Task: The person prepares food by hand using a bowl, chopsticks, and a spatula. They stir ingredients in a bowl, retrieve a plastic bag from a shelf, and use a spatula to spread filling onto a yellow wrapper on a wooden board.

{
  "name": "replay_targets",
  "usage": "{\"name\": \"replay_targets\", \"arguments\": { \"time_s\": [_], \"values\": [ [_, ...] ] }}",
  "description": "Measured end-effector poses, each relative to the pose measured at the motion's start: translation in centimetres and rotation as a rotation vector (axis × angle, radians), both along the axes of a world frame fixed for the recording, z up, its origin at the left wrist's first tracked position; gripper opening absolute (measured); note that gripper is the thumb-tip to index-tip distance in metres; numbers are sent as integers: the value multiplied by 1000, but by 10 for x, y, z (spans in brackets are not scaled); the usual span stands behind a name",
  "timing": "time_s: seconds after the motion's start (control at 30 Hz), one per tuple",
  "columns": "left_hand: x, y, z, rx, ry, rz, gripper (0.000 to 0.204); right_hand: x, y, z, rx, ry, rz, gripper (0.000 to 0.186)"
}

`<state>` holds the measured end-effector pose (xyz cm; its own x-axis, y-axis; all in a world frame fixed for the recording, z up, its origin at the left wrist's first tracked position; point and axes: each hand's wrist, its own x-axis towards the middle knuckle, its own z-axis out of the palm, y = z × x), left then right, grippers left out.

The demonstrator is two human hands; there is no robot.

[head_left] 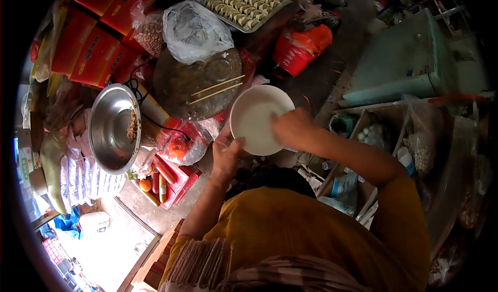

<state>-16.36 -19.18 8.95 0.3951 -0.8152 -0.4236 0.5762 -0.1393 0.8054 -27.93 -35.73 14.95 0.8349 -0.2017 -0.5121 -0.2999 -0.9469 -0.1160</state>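
A round white bowl [235, 108] is held up in front of my body, with cloudy whitish contents [257, 118] inside. My left hand [228, 156] grips its near left rim. Over its right side, my right hand [290, 128] reaches in; motion smears the fingers, so their hold cannot be made out. Beyond the bowl lies a round dark board [176, 87] bearing a pair of chopsticks [215, 94]. To the left, a metal basin [106, 131] has brownish filling [133, 126] stuck along its right wall.
A tray [249, 28] of dumplings lies at the top. Near it are a clear plastic bag [197, 30] and a red bucket [298, 51]. Red boxes [98, 53] are stacked at left. A greenish cabinet [394, 58] and a divided wooden shelf [358, 123] flank my right arm.
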Motion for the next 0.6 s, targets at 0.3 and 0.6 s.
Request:
{"name": "replay_targets", "arguments": {
  "time_s": [0.3, 0.6],
  "values": [
    [43, -68, -9, -93, 46, -35, 55, 31, -58, -9, -22, -137, -216, 19],
    [81, -138, 9, -168, 129, -93, 51, 65, -115, 14, -37, -30, -353, 17]
  ]
}}
